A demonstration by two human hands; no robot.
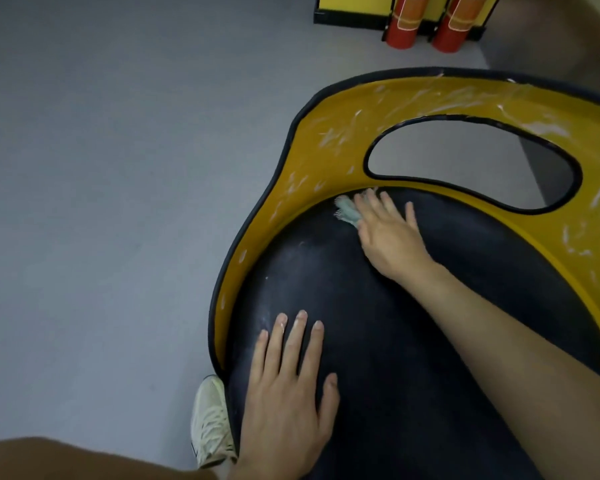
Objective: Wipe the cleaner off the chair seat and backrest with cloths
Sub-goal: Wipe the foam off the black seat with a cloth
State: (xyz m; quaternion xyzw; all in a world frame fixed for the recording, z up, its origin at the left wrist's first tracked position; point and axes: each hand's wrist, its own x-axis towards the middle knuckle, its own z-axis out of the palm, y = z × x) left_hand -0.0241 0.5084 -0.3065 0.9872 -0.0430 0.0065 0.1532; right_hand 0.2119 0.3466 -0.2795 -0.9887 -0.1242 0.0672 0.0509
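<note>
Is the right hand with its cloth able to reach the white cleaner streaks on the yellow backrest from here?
Probably yes. The right hand presses the cloth at the rear edge of the seat, right beside the backrest, and nothing lies between them and the cleaner streaks.

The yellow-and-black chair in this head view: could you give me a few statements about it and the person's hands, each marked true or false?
1. The right hand presses a pale green cloth onto the chair's black padded seat, close to the yellow backrest with its oval cut-out. True.
2. The left hand grips a second cloth. False: it lies flat and bare on the seat.
3. The backrest is wiped clean. False: white streaks of cleaner cover it.
4. Two red cylinders stand on the grey floor beyond the chair. True.
</note>
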